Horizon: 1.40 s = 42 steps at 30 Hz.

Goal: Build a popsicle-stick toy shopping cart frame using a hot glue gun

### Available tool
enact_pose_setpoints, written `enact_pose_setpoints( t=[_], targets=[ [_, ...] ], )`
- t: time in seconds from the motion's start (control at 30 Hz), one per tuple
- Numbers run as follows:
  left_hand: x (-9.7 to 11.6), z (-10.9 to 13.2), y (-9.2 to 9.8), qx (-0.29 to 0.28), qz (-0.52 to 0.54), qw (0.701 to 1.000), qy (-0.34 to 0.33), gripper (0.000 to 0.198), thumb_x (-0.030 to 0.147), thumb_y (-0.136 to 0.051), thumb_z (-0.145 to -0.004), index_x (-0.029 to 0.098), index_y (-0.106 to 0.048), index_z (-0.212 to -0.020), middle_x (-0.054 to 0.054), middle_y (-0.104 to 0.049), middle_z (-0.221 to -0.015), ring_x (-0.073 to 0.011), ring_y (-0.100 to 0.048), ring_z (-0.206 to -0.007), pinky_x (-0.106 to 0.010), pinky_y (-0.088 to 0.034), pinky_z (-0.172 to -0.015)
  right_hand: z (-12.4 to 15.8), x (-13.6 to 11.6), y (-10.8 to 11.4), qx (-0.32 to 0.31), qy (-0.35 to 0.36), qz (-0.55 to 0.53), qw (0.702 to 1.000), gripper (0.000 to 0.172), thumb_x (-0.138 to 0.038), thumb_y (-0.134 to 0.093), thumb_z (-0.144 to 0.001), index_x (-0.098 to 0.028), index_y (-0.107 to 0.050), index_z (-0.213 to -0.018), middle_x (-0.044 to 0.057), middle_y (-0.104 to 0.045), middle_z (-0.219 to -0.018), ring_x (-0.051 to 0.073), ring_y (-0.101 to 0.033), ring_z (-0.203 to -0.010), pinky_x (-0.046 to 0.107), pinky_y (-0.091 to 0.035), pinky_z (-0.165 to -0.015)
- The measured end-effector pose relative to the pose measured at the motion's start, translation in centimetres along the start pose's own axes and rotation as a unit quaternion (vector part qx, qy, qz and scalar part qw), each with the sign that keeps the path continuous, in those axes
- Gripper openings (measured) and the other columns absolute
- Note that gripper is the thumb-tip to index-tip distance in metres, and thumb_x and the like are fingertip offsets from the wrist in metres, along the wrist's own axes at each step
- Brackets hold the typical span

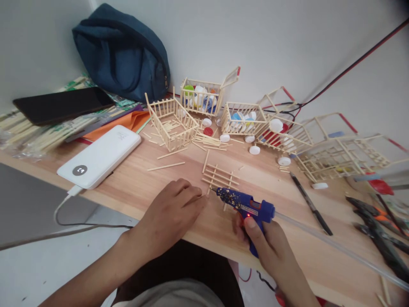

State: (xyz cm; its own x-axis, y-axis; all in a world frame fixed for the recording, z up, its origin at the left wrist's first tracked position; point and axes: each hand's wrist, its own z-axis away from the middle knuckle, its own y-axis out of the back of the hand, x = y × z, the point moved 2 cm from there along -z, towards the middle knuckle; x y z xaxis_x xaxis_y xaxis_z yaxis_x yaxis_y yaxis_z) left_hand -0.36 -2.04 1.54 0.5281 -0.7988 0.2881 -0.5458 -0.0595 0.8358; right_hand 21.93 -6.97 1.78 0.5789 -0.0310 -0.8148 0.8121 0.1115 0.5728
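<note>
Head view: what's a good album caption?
Right hand holds a blue glue gun at a stick lattice, left hand close by, stick-built carts behind.

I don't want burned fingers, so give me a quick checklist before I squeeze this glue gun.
1. Glue gun gripped: ok, in the right hand.
2. Power light on: ok, glowing red.
3. Nozzle at the stick grid: ok, by its near left corner.
4. Left hand well clear: not ok, fingertips close to the nozzle.
5. Glue hot enough: cannot tell.
6. Pen out of the way: ok, off to the right.
</note>
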Motion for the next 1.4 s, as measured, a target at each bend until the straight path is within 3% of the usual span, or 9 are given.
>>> enact_pose_setpoints(
  t=[0.33, 1.4],
  targets=[
    [-0.21, 0.06, -0.7, -0.088, -0.045, 0.995, 0.002, 0.02, 0.016, -0.052, -0.095, 0.016, -0.062, -0.112, -0.005, -0.064, -0.111, -0.0217, -0.051, -0.098, -0.038, -0.046, -0.085, -0.19, -0.25, 0.13, -0.005, 0.02, 0.012, 1.0, 0.045, -0.046, -0.037, -0.1, -0.02, -0.052, -0.066, 0.0, -0.054, -0.057, 0.012, -0.05, -0.052, 0.024, -0.036, -0.05],
    [-0.28, 0.02, -0.83, -0.092, -0.061, 0.994, 0.01, 0.02, 0.018, -0.052, -0.095, 0.018, -0.061, -0.113, -0.006, -0.063, -0.111, -0.0218, -0.051, -0.099, -0.038, -0.045, -0.085, 0.08, -0.25, 0.23, -0.008, 0.003, 0.041, 0.999, 0.045, -0.048, -0.036, -0.1, -0.023, -0.048, -0.065, 0.0, -0.053, -0.059, 0.015, -0.051, -0.059, 0.029, -0.036, -0.06]
  ],
)
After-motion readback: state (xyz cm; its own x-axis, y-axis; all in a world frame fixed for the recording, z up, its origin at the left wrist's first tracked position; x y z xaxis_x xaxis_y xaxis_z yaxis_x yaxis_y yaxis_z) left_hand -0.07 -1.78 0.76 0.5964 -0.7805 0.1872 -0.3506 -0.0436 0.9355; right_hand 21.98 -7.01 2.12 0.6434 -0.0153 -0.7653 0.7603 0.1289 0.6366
